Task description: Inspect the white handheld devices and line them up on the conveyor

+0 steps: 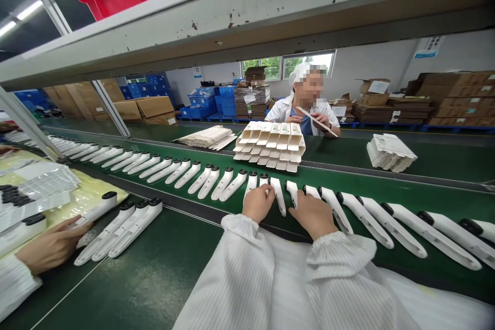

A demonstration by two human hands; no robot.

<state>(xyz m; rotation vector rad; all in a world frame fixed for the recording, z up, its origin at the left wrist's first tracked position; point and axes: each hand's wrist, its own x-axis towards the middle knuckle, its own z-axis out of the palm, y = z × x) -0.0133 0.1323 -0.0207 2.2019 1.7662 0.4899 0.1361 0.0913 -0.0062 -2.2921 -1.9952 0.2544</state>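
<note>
A long row of white plastic handles with black tips [209, 182] lies on the green belt [185, 149]. Over the near edge of the belt, my left hand [258, 202] has its fingers bent round the black-tipped end of one handle. My right hand [315, 214] reaches onto another white handle [291, 192], its fingertips on the piece. Between my two hands, a single handle [278, 196] rests on the belt. More handles [365, 219] lie at a slant to the right of my right hand.
A co-worker's hand [54, 245] holds a handle at the left, beside several handles [135, 229] and a yellow bag [96, 185]. Stacked open cartons [270, 144] and flat cartons [209, 136] stand beyond the belt. Across, a person [286, 111] holds a flat piece. A shelf beam [240, 26] crosses overhead.
</note>
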